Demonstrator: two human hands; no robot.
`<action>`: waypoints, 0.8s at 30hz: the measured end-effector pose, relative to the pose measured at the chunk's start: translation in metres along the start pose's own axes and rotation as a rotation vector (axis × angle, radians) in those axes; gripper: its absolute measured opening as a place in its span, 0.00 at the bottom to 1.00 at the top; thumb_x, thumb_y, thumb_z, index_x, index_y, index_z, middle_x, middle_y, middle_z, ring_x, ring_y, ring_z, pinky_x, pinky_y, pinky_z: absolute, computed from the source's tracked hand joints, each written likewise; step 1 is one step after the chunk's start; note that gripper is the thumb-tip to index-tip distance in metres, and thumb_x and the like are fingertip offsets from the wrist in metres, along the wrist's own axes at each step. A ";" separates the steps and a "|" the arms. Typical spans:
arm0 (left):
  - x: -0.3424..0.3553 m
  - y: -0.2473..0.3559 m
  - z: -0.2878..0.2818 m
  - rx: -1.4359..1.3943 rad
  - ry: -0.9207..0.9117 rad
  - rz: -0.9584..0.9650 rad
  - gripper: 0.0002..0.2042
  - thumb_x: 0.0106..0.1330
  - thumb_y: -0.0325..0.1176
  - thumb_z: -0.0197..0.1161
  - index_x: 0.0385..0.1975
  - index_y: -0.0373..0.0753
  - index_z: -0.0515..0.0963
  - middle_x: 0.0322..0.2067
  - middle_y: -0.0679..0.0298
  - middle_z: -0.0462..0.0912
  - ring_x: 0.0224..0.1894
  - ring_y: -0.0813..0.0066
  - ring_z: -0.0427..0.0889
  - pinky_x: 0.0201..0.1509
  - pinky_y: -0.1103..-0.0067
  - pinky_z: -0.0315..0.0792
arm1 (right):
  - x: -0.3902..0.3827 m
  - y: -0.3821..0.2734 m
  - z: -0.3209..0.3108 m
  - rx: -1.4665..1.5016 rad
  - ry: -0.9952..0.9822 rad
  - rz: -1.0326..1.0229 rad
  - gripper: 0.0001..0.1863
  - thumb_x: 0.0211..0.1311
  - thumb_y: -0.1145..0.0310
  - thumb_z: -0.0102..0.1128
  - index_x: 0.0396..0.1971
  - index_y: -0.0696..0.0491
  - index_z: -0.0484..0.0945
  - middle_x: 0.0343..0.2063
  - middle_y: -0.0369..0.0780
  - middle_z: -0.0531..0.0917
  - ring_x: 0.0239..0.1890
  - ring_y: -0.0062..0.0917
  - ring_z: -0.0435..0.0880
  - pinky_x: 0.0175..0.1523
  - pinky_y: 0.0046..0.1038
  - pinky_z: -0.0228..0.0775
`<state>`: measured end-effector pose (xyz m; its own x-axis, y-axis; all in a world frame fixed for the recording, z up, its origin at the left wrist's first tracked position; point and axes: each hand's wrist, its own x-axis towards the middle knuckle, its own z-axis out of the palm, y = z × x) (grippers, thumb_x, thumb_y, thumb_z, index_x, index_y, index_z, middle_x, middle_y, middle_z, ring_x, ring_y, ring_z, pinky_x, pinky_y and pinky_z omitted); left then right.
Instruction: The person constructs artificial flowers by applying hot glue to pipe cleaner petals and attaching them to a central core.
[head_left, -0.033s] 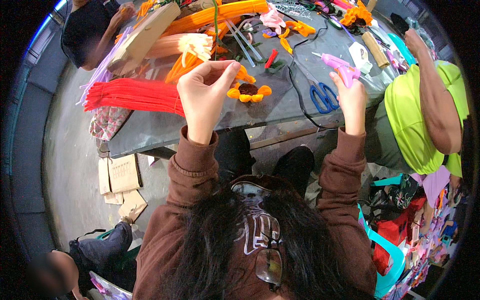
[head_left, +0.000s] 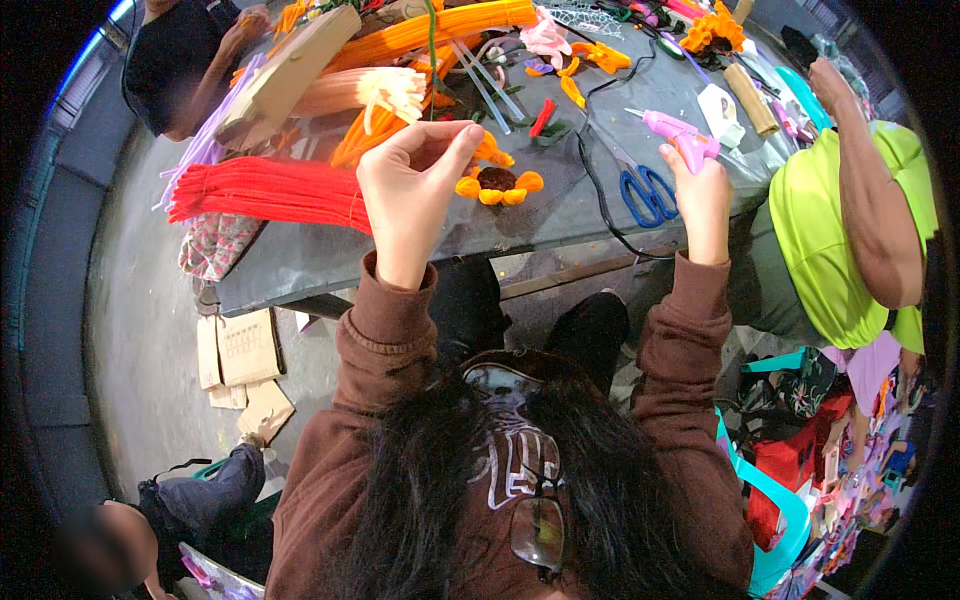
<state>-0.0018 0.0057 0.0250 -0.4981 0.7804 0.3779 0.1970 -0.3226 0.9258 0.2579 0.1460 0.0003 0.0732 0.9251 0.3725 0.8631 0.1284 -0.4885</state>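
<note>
Two bare hands rise from brown knitted sleeves over a grey table (head_left: 300, 262). The left hand (head_left: 415, 185) is lifted with the wrist bent back, its fingertips pinched together; its grip is clenched on a thin green wire stem (head_left: 432, 60) that runs straight up from the pinch and across the table. Left of this grip lies a long bundle of fuzzy red pipe cleaners (head_left: 265, 190), laid flat, and beyond it a bundle of cream pipe cleaners (head_left: 355, 92) with frayed ends. Just right of the left grip, touching the table, sits a small flower of fuzzy orange petals around a dark brown centre (head_left: 497, 183). Further right a black cable (head_left: 590, 180) curves down over the table edge, and a pair of blue-handled scissors (head_left: 648, 192) lies flat just left of the right hand. The right hand (head_left: 700, 195) is raised with the forearm upright, its grip grasping the handle of a pink plastic glue gun (head_left: 675, 135), whose nozzle points to the left, away from the hand. Right of this grip a person in a bright green shirt (head_left: 850, 230) leans an arm toward the table.
</note>
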 end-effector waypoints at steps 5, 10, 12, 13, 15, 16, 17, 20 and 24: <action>0.000 0.001 -0.002 0.043 -0.112 0.016 0.09 0.59 0.29 0.64 0.34 0.30 0.80 0.28 0.65 0.82 0.29 0.85 0.79 0.33 0.88 0.73 | 0.007 -0.006 0.005 -0.051 -0.123 0.035 0.28 0.52 0.47 0.59 0.25 0.64 0.80 0.27 0.58 0.80 0.38 0.48 0.78 0.44 0.41 0.70; 0.002 0.005 -0.004 0.054 -0.193 0.003 0.09 0.59 0.29 0.63 0.35 0.30 0.81 0.29 0.64 0.82 0.29 0.85 0.79 0.35 0.88 0.73 | -0.001 -0.016 -0.013 -0.387 0.027 -0.040 0.27 0.55 0.49 0.56 0.31 0.64 0.79 0.33 0.56 0.78 0.40 0.47 0.77 0.47 0.40 0.69; 0.003 0.007 -0.005 0.074 -0.226 -0.003 0.08 0.59 0.29 0.63 0.35 0.31 0.81 0.29 0.64 0.83 0.29 0.85 0.79 0.35 0.88 0.73 | -0.004 -0.019 -0.017 -0.404 0.072 -0.099 0.22 0.57 0.55 0.56 0.34 0.64 0.78 0.36 0.53 0.77 0.38 0.45 0.78 0.47 0.39 0.69; 0.004 0.008 -0.004 0.092 -0.246 0.006 0.08 0.59 0.29 0.63 0.35 0.32 0.81 0.29 0.65 0.83 0.29 0.85 0.79 0.35 0.87 0.73 | -0.004 -0.022 -0.018 -0.202 0.033 -0.208 0.20 0.58 0.57 0.57 0.35 0.63 0.78 0.36 0.51 0.78 0.39 0.42 0.78 0.47 0.37 0.69; 0.005 0.011 -0.002 0.101 -0.298 0.008 0.08 0.59 0.29 0.63 0.35 0.33 0.81 0.28 0.65 0.83 0.30 0.84 0.79 0.36 0.87 0.73 | -0.004 -0.027 -0.020 0.208 -0.047 -0.421 0.16 0.58 0.62 0.57 0.36 0.62 0.78 0.36 0.47 0.80 0.39 0.36 0.80 0.46 0.33 0.70; 0.006 0.012 -0.001 0.093 -0.327 -0.002 0.08 0.59 0.29 0.63 0.35 0.33 0.81 0.28 0.65 0.82 0.30 0.84 0.79 0.36 0.87 0.73 | -0.010 -0.038 -0.021 0.404 -0.193 -0.440 0.15 0.58 0.64 0.58 0.36 0.62 0.78 0.36 0.45 0.80 0.39 0.32 0.80 0.46 0.30 0.70; 0.007 0.012 0.000 0.087 -0.355 -0.010 0.08 0.58 0.29 0.63 0.35 0.34 0.82 0.28 0.64 0.82 0.30 0.83 0.79 0.36 0.87 0.73 | -0.020 -0.055 -0.024 0.603 -0.339 -0.457 0.13 0.58 0.66 0.58 0.37 0.61 0.79 0.36 0.43 0.81 0.38 0.27 0.80 0.45 0.27 0.70; 0.012 0.008 0.004 0.193 -0.421 0.111 0.08 0.57 0.28 0.64 0.35 0.34 0.82 0.28 0.63 0.82 0.31 0.81 0.79 0.36 0.86 0.72 | -0.039 -0.085 -0.027 0.918 -0.631 -0.427 0.12 0.57 0.68 0.60 0.38 0.59 0.79 0.34 0.38 0.82 0.37 0.17 0.79 0.44 0.20 0.70; 0.015 0.015 0.007 0.211 -0.484 0.106 0.08 0.56 0.27 0.64 0.34 0.34 0.82 0.29 0.62 0.82 0.31 0.80 0.79 0.36 0.86 0.72 | -0.038 -0.091 -0.018 0.988 -0.778 -0.441 0.14 0.53 0.70 0.64 0.40 0.59 0.78 0.32 0.36 0.83 0.35 0.15 0.79 0.42 0.18 0.70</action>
<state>-0.0004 0.0164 0.0451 -0.0295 0.9231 0.3835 0.4152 -0.3377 0.8448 0.1854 0.0927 0.0444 -0.7048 0.6586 0.2638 -0.0064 0.3658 -0.9307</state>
